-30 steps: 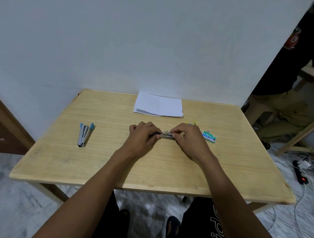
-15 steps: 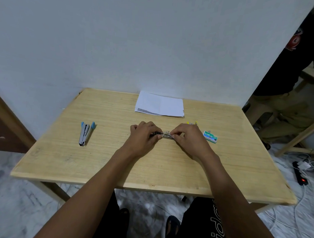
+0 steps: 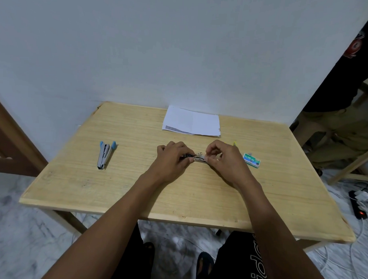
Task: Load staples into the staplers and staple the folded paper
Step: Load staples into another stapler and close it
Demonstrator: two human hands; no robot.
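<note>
Silver, dark-ended stapler [image 3: 199, 159] | left hand [image 3: 171, 158] grips it | right hand [image 3: 227, 159] pinches its end

blue-tipped stapler [image 3: 104, 155], staple box [image 3: 252, 160] – grn

The table [image 3: 135, 185] shows matt, grained pale wood, the blue-tipped stapler [image 3: 104, 155] gleams with shiny metal and plastic ends, and the folded paper [image 3: 192, 123] lies matt white.

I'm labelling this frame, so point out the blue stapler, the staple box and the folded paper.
blue stapler [image 3: 103, 157], head view, on its metal body.
staple box [image 3: 252, 160], head view, on its green top face.
folded paper [image 3: 192, 123], head view, on the middle of the white sheet.
</note>
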